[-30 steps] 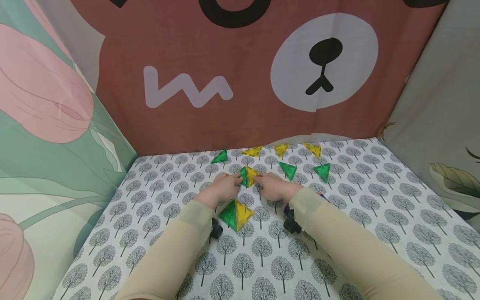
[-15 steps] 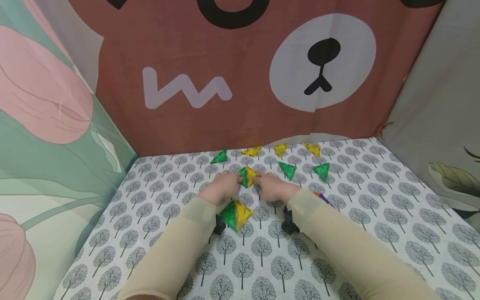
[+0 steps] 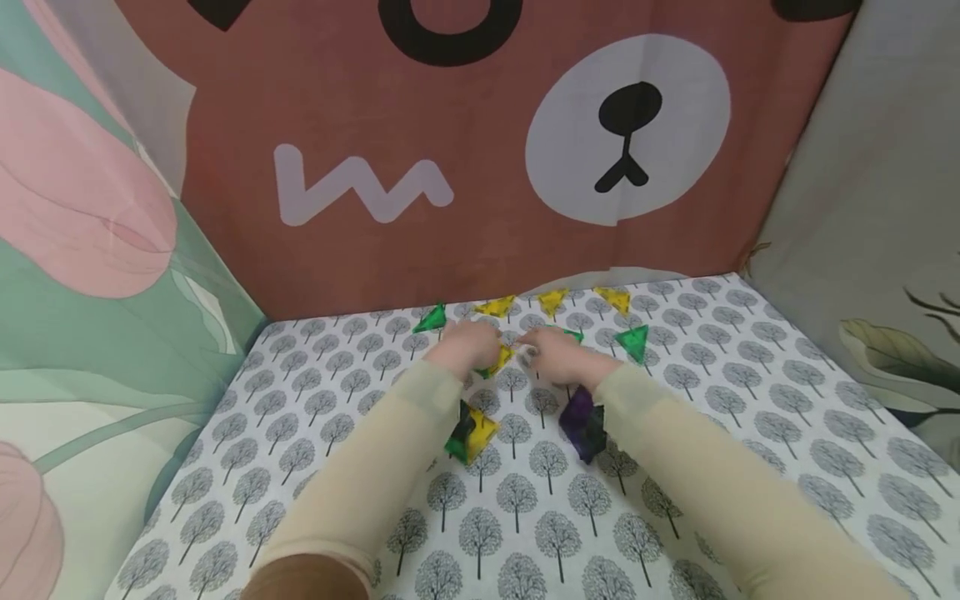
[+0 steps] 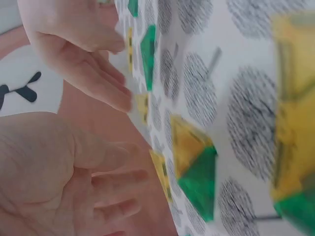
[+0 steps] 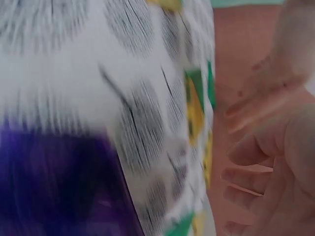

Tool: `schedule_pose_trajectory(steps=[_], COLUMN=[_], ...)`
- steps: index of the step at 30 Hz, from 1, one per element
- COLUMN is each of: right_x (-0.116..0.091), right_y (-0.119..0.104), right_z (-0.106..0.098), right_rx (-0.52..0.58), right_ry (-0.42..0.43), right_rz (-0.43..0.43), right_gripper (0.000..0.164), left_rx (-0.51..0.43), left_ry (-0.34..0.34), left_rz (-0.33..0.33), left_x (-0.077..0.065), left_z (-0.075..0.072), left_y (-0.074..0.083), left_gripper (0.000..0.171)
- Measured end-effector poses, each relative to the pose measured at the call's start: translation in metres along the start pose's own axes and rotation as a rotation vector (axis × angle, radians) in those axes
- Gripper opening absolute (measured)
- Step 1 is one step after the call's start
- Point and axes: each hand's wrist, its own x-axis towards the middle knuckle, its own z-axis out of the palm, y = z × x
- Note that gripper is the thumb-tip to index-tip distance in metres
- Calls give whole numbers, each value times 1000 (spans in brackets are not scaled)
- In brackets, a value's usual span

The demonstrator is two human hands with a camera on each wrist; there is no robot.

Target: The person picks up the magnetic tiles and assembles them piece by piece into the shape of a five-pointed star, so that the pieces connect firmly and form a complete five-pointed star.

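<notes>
- Both my hands have lifted off the far green-and-yellow piece of joined triangle tiles (image 4: pixel 194 167); half a second ago my fingers met its two sides.
- My left hand (image 3: pixel 467 344) is above the piece's left part, hiding some of it from the head camera; its fingers are loosely extended, holding nothing.
- My right hand (image 3: pixel 558 354) is to the right of the piece, apart from it, fingers relaxed and spread a little, also holding nothing.
- That piece sits on a white tree-print cloth (image 3: pixel 517 542); a second green-and-yellow piece (image 3: pixel 482 435) lies nearer me, beside my left sleeve.
- Just beside my right sleeve is a translucent purple piece (image 3: pixel 576 417).
- Beyond my hands, three yellow triangles (image 3: pixel 615 298) line the back edge, with a green triangle (image 3: pixel 431 319) to their left.
- Another green triangle (image 3: pixel 633 342) lies right of my right hand, which partly covers one more.
</notes>
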Motion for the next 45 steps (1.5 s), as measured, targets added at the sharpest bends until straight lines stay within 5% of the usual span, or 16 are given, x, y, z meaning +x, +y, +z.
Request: schedule_pose_trajectory(steps=[5,10,16,23,28,36,42,45], right_x=[-18,-35,-46,-43,-40,-39,-43,-48], right_y=[37,74,102,107,105,101,102,104], right_z=[-32,-47,-45,-29,-21,-19,-22,-22], right_rx=[80,36,-7,23,48,14,-26,-66], right_ry=[30,48,34,53,46,35,56,66], right_rz=[103,219,370,420,436,443,402,373], right_gripper=[55,50,59,46,20,39,15,17], left_rx=[-4,-32,-26,98,105,167,263,305], left_ry=[30,36,37,32,39,72,67,65], left_rz=[98,164,210,198,193,214,252,279], left_x=[6,16,28,39,45,45,42,39], left_z=[2,13,23,34,42,44,44,47], left_y=[22,48,79,105,114,116,116,112], left_gripper=[55,54,49,37,30,24,22,17])
